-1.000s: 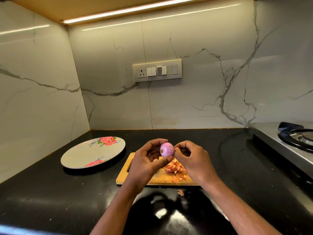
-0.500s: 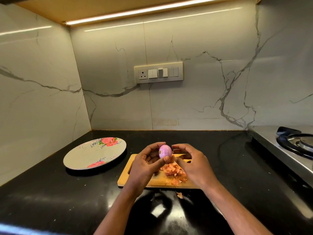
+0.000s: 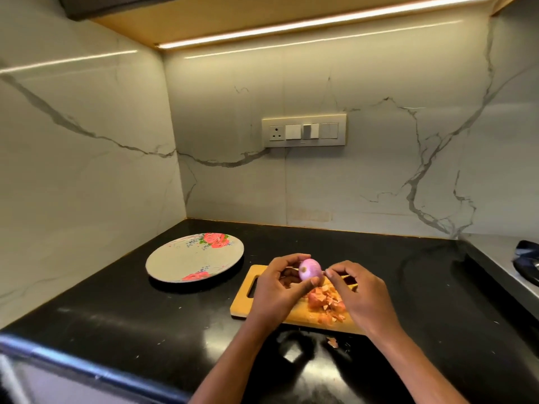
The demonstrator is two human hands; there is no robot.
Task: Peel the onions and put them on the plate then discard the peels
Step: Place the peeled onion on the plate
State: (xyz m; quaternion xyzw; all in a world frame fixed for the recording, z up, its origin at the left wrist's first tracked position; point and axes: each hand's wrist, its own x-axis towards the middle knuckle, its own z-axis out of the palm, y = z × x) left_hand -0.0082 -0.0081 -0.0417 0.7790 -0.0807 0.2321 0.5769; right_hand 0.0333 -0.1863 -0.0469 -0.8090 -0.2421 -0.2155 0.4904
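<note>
A small purple peeled onion (image 3: 309, 269) is pinched between the thumb and fingers of my left hand (image 3: 277, 290), held above the wooden cutting board (image 3: 243, 307). My right hand (image 3: 361, 293) sits just to its right, fingertips curled close to the onion's side; whether they touch it I cannot tell. A heap of orange-brown peels (image 3: 326, 304) lies on the board under my hands. The flowered plate (image 3: 194, 258) rests to the left on the black counter with nothing on it.
One loose peel scrap (image 3: 332, 342) lies on the counter (image 3: 116, 316) in front of the board. A steel stove (image 3: 507, 263) with a black burner stands at the right edge. Marble walls close the corner behind and to the left.
The view has swung right and down a little, so plate and board sit further right in the frame. The onion has turned slightly in my left hand; my right fingers stay beside it.
</note>
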